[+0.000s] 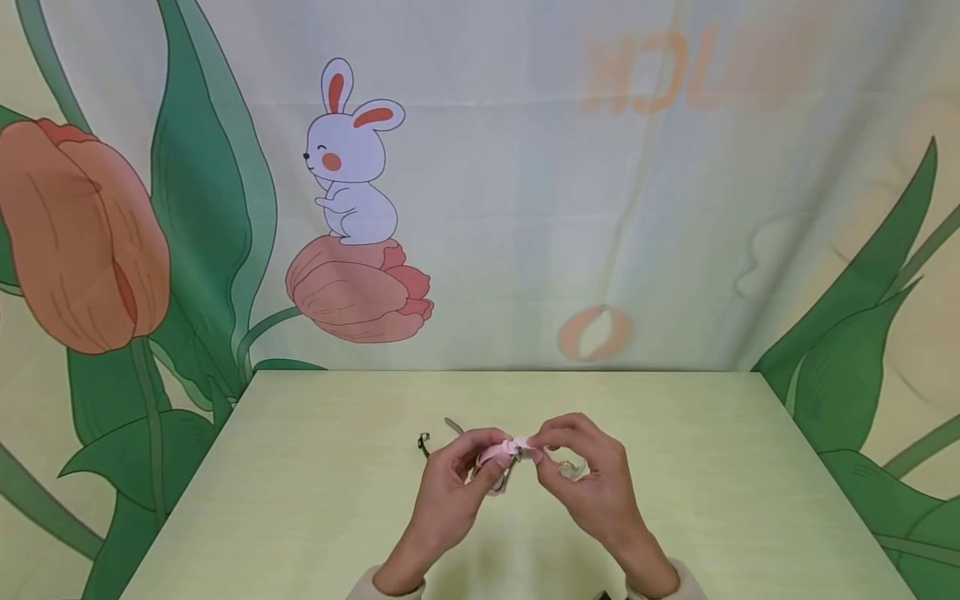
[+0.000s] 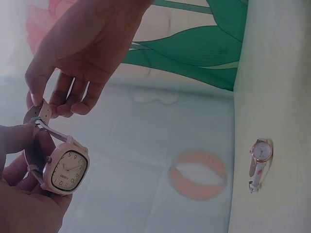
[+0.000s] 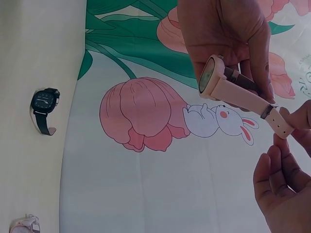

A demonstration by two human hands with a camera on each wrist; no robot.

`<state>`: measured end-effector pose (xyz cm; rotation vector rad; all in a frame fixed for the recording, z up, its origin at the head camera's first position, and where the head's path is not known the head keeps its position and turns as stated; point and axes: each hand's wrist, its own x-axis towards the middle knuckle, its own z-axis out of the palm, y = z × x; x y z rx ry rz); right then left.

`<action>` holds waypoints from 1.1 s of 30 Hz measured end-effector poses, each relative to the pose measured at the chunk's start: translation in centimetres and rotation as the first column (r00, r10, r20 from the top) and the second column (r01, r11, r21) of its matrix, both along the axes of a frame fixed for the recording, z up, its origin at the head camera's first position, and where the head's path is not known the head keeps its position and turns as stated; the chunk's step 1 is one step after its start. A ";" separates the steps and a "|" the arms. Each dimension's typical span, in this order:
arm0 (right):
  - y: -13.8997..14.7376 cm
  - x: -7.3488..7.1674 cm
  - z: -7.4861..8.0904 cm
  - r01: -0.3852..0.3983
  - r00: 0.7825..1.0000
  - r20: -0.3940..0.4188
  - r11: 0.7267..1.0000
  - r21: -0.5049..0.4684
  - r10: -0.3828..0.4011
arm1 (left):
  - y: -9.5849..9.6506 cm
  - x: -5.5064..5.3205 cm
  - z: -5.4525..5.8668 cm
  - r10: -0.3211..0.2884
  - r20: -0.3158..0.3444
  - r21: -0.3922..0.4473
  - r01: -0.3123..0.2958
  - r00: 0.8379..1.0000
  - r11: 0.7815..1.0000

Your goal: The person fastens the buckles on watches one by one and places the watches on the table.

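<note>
A pink wristwatch (image 2: 72, 169) with a squarish face is held up between both hands, its strap (image 3: 243, 97) forming a loop. My left hand (image 1: 450, 492) grips it near the buckle (image 3: 266, 111), fingers around the strap and beside the case. With thumb and fingertip, my right hand (image 1: 596, 467) pinches the holed strap end (image 3: 279, 125), which sticks out past the buckle. In the left wrist view the dial faces the camera, and the other fingers of the right hand (image 2: 92, 53) are bent loosely below the strap.
On the pale green table (image 1: 315, 467) lies a black watch (image 3: 44, 101), partly hidden behind my left hand in the head view. A watch with a rose-gold rim (image 2: 262, 151) and a light strap lies on the right. Behind the table hangs a printed cloth (image 1: 495, 208).
</note>
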<state>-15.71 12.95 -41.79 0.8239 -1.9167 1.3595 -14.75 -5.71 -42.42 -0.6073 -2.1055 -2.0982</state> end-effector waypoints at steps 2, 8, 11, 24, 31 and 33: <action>0.1 0.0 -0.1 -0.007 1.000 -0.007 1.000 0.008 0.007 | 0.0 0.0 0.0 -0.002 -0.004 -0.001 0.002 1.000 1.000; 0.1 0.0 -0.2 -0.019 1.000 -0.011 0.999 0.028 0.019 | 0.1 0.1 0.0 -0.002 -0.029 -0.020 0.001 1.000 1.000; 0.0 0.0 0.0 -0.025 0.999 -0.021 0.999 0.033 0.026 | 0.1 0.0 0.0 0.001 -0.030 -0.023 -0.002 1.000 1.000; -0.5 0.2 0.5 -0.038 0.999 0.022 0.999 0.035 0.037 | 0.1 -0.1 0.1 0.017 -0.008 -0.037 -0.017 1.000 0.999; -0.8 0.3 0.6 -0.017 1.000 -0.001 1.000 -0.020 0.017 | 0.1 -0.1 0.3 0.006 -0.011 -0.022 -0.006 1.000 1.000; -0.8 0.4 0.7 0.003 1.000 -0.003 1.000 -0.027 -0.003 | 0.1 -0.1 0.3 0.003 -0.008 -0.025 -0.003 1.000 1.000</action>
